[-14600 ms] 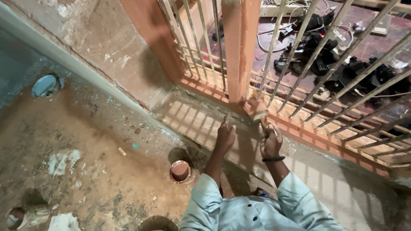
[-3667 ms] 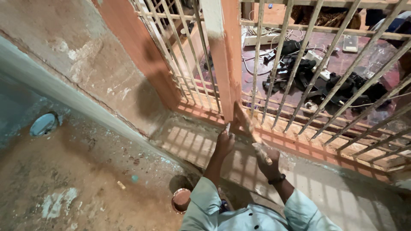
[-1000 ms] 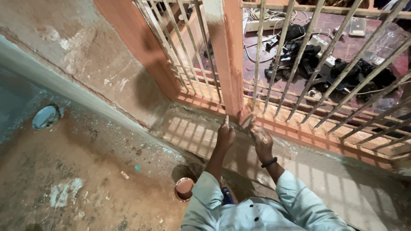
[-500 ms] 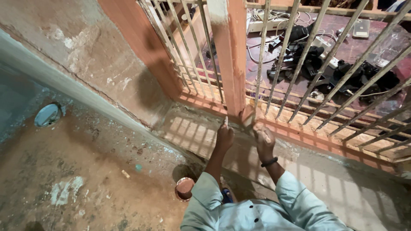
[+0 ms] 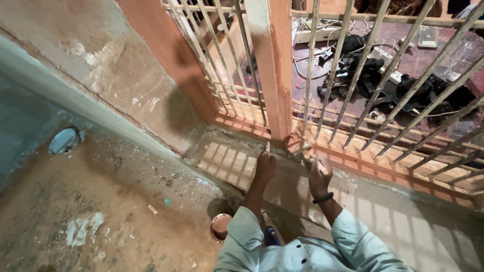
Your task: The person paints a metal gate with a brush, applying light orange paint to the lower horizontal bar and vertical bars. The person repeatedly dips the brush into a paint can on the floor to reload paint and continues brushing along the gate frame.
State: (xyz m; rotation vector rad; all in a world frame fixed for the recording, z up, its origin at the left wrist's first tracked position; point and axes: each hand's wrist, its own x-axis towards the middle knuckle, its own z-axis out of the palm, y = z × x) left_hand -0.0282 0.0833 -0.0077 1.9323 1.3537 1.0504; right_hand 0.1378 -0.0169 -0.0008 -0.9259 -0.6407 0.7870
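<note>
Head view: a small, light brush (image 5: pixel 305 155), best held by its stiff handle, is gripped in the right hand (image 5: pixel 319 172) at the foot of the orange post (image 5: pixel 279 90), while the left hand (image 5: pixel 265 165), held apart, pinches something thin.

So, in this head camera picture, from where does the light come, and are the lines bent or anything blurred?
Head view: light comes through the metal grille from the far side, throwing striped bar shadows onto the concrete ledge; the left hand and right hand are fairly sharp; straight bars fan outward toward the edges, a wide-lens distortion; the floor at left is dimmer, and no strong glare shows.
</note>
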